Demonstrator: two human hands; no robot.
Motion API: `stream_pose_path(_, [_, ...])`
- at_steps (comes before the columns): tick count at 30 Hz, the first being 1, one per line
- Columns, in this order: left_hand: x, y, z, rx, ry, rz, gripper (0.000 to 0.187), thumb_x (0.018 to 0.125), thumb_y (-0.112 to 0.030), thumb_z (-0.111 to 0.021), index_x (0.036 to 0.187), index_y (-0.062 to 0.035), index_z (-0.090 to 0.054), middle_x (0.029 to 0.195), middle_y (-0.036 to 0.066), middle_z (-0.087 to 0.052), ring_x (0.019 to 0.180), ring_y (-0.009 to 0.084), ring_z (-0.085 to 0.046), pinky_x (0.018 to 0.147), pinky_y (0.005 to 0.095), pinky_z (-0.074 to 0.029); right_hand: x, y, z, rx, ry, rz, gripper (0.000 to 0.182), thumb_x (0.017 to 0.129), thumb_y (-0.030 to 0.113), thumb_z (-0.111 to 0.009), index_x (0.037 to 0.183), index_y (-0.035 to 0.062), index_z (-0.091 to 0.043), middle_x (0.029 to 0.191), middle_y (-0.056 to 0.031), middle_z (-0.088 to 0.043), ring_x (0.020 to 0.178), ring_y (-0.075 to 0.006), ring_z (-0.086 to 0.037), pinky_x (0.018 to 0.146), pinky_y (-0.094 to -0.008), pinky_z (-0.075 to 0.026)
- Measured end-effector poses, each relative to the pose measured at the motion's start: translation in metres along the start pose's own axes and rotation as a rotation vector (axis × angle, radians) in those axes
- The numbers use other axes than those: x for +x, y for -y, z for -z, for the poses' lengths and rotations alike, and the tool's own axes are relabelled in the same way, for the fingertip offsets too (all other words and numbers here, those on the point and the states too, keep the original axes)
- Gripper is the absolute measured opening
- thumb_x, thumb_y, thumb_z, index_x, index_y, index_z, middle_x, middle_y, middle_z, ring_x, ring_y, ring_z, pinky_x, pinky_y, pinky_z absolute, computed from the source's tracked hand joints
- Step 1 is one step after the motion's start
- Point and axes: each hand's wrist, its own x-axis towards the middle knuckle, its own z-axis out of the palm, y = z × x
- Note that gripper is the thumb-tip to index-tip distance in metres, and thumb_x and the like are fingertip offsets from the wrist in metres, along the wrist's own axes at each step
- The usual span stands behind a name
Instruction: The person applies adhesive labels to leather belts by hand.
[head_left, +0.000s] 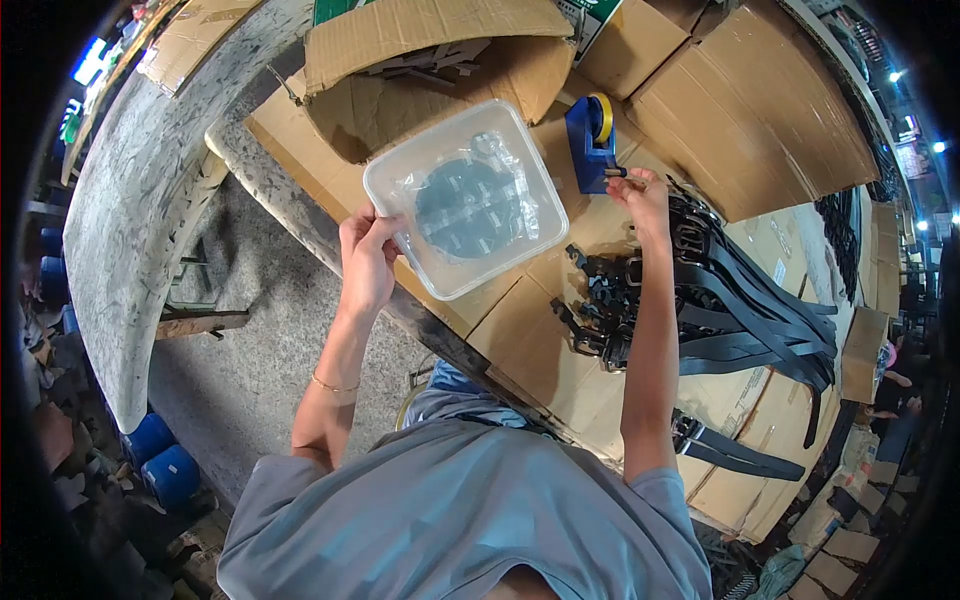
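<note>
My left hand (370,250) grips the near left rim of a square, clear plastic tub (548,205), thumb over the edge. The tub is tilted toward me, with small clear pieces in it over a dark round patch. At the front end of a blue tape dispenser (585,150) my right hand (640,195) is closed in a pinch on something small that I cannot make out. A yellow roll of tape (602,118) sits in the dispenser. Just below that hand lies a bundle of black belts (740,310) with dark buckles.
Behind the tub stands an open cardboard box (430,100) with light strips inside. More cardboard boxes (750,110) stand at the back right. A single black belt (745,455) lies nearer me on the cardboard-covered table (540,340). Blue drums (170,475) are on the floor at left.
</note>
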Motion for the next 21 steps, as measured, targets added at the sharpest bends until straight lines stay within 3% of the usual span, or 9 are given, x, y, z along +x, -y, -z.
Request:
stream_pose_path(5, [0.007,0.007,0.01,0.003,0.012,-0.005,0.01,0.082,-0.005,-0.052,0.087,0.002,-0.057,0.077,0.003,-0.059,0.061,0.0066,-0.052,0.057,0.0212,-0.042,0.007,-0.02,-0.001,-0.022,-0.004,0.128,0.018,0.081,-0.006,-0.059,0.095,-0.0063,-0.047,0.085,-0.0168,-0.066,0.076,-0.0184,-0.064,0.069,-0.0266,-0.051])
stream_pose_path(7, [0.007,0.007,0.008,-0.001,0.025,0.002,0.01,0.082,-0.005,-0.052,0.087,0.0018,-0.057,0.077,0.003,-0.059,0.061,0.0066,-0.052,0.057,0.0214,-0.042,0.007,-0.029,0.004,-0.263,-0.046,0.28,0.014,0.08,-0.004,-0.061,0.087,-0.0039,-0.048,0.083,-0.0145,-0.068,0.076,-0.0161,-0.065,0.068,-0.0254,-0.049])
stream_pose_path(11, [0.004,-0.002,-0.002,-0.006,0.023,0.026,0.01,0.082,-0.006,-0.052,0.086,0.0009,-0.058,0.074,0.002,-0.058,0.059,0.0065,-0.05,0.056,0.0211,-0.041,0.005,-0.028,0.002,-0.38,-0.086,0.308,0.012,0.08,-0.001,-0.062,0.081,-0.0025,-0.051,0.08,-0.013,-0.069,0.076,-0.0149,-0.066,0.069,-0.0258,-0.048])
stream_pose_path(16, [0.009,-0.002,0.003,-0.033,0.087,0.011,0.011,0.081,-0.006,-0.051,0.086,0.0015,-0.058,0.074,0.002,-0.058,0.058,0.0071,-0.05,0.056,0.0217,-0.042,0.003,-0.03,-0.003,-0.437,-0.187,0.328,0.014,0.077,0.005,-0.064,0.076,-0.0019,-0.052,0.077,-0.0149,-0.068,0.075,-0.0197,-0.067,0.068,-0.0289,-0.049])
stream_pose_path(17, [0.008,-0.006,0.0,-0.062,0.081,0.012,0.01,0.08,-0.006,-0.051,0.085,0.0011,-0.057,0.073,0.002,-0.057,0.058,0.0071,-0.05,0.055,0.0222,-0.042,0.0,-0.027,-0.003,-0.501,-0.206,0.345,0.017,0.075,0.008,-0.067,0.073,-0.0009,-0.053,0.074,-0.0157,-0.067,0.074,-0.0229,-0.066,0.067,-0.0304,-0.049])
stream_pose_path(18, [0.002,-0.008,-0.002,-0.085,0.074,0.026,0.01,0.08,-0.005,-0.051,0.085,0.0007,-0.057,0.072,0.001,-0.056,0.057,0.0071,-0.05,0.055,0.0226,-0.042,-0.002,-0.04,-0.006,-0.778,-0.245,0.298,0.02,0.073,0.01,-0.069,0.069,0.0,-0.053,0.071,-0.0161,-0.065,0.072,-0.0247,-0.066,0.066,-0.0325,-0.049])
stream_pose_path(21, [-0.003,-0.018,-0.014,-0.088,-0.054,0.037,0.008,0.08,-0.006,-0.052,0.083,-0.0003,-0.057,0.069,0.0,-0.054,0.055,0.0068,-0.048,0.054,0.0235,-0.043,0.003,-0.06,-0.009,-0.515,-0.268,0.41,0.019,0.071,0.007,-0.07,0.068,0.0016,-0.052,0.072,-0.0154,-0.065,0.069,-0.0206,-0.065,0.064,-0.0317,-0.049])
